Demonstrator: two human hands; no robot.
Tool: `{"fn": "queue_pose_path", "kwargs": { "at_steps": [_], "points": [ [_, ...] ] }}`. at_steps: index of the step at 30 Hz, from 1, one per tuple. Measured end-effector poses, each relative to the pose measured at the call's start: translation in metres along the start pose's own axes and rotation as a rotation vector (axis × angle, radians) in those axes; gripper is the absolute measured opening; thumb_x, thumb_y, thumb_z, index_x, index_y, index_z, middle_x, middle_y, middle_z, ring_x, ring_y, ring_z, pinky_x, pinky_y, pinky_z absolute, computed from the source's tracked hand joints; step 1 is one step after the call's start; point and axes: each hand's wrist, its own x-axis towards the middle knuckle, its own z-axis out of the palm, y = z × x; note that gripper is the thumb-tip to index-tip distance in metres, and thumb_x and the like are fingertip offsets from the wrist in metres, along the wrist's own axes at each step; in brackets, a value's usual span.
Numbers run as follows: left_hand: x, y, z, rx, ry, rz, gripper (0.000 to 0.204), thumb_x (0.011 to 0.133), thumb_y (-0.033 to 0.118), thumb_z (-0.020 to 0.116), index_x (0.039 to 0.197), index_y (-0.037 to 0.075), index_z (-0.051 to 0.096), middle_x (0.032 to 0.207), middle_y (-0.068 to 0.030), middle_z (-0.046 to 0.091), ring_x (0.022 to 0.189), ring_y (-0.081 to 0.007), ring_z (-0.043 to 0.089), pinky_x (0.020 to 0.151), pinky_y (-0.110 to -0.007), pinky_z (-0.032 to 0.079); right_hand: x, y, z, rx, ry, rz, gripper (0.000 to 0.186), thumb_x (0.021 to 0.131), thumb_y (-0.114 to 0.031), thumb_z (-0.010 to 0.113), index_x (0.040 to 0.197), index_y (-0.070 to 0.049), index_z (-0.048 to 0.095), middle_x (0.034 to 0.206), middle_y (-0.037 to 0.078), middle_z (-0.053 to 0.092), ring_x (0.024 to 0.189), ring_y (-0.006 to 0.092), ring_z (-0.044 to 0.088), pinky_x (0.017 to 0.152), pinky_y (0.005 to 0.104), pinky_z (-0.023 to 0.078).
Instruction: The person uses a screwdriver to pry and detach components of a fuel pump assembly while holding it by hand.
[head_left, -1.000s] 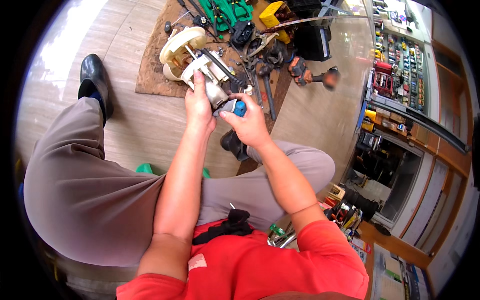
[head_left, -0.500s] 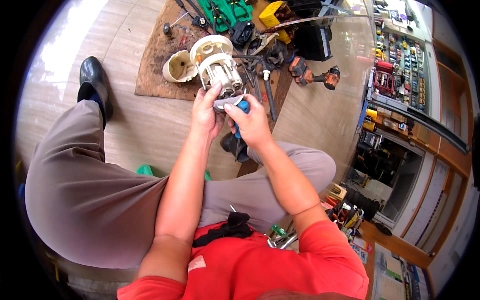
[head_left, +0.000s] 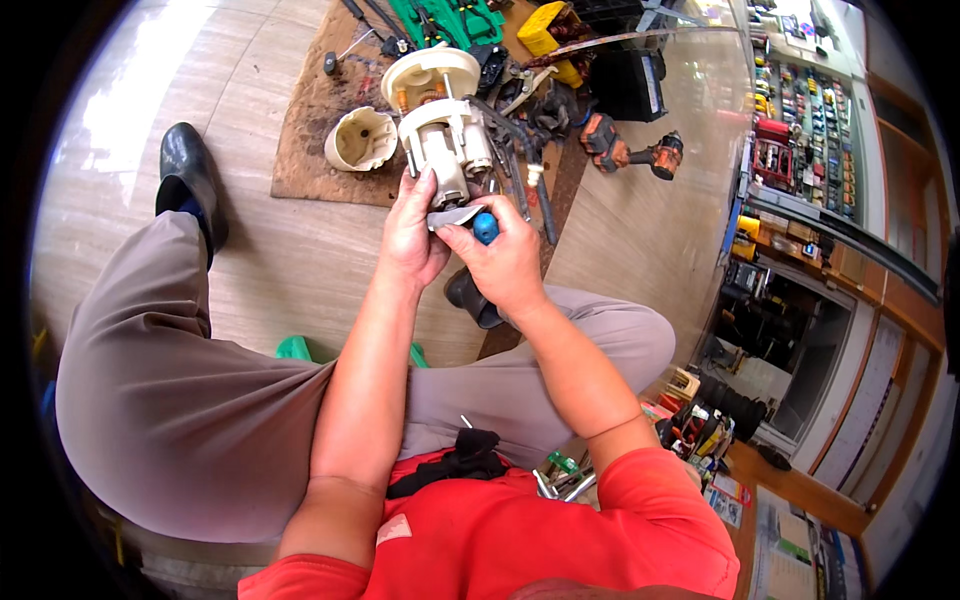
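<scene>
My left hand (head_left: 410, 240) is closed on the lower end of a cream-white fuel pump assembly (head_left: 432, 135), which has a round flange at its far end. A grey, flat filter strainer (head_left: 455, 217) sits at the near end, between my two hands. My right hand (head_left: 507, 262) is wrapped round a screwdriver (head_left: 486, 228), its blue handle seen nearly end-on. The right thumb presses against the strainer's edge. The screwdriver's shaft is hidden. Left of the assembly, an open cream plastic cup (head_left: 361, 140) lies tilted on a stained board (head_left: 300, 150).
Farther right lie an orange-black cordless drill (head_left: 630, 148) and a black box-shaped battery (head_left: 628, 85). Dark metal parts (head_left: 550, 110), a yellow part (head_left: 550, 32) and a green tool tray (head_left: 450, 20) crowd the board's far side. My black shoe (head_left: 186, 170) is at the left.
The fuel pump assembly has tilted and shifted slightly right, showing more of its side. The screwdriver handle has turned from lengthwise to nearly end-on. Both hands keep their grip.
</scene>
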Motion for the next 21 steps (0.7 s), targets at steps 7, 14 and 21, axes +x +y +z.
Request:
{"fn": "queue_pose_path", "kwargs": {
  "at_steps": [7,14,21],
  "points": [
    [0.002,-0.001,0.000,0.027,-0.039,0.015,0.037,0.101,0.026,0.051,0.133,0.011,0.041,0.113,-0.0137,0.061,0.095,-0.0255,0.066,0.084,-0.042,0.057,-0.004,-0.008,-0.006,-0.167,0.060,-0.140,0.053,0.077,-0.032,0.082,0.114,0.002,0.063,0.093,0.016,0.071,0.084,0.0224,0.069,0.075,0.0345,0.053],
    [0.001,0.001,0.009,0.129,0.006,0.104,0.042,0.099,0.022,0.055,0.136,0.012,0.038,0.120,-0.0132,0.058,0.097,-0.0262,0.065,0.086,-0.044,0.056,0.008,-0.017,-0.042,-0.093,0.100,0.044,0.037,0.082,-0.031,0.079,0.094,0.001,0.067,0.073,0.010,0.065,0.067,0.0189,0.061,0.062,0.0318,0.049],
    [0.003,-0.002,0.003,0.080,-0.050,0.071,0.043,0.100,0.022,0.054,0.138,0.012,0.036,0.115,-0.0143,0.061,0.097,-0.0292,0.066,0.088,-0.045,0.056,0.013,0.016,-0.024,0.242,-0.097,0.243,0.032,0.082,-0.024,0.080,0.096,0.001,0.065,0.067,-0.002,0.056,0.056,0.0055,0.051,0.049,0.0226,0.041]
  ]
}}
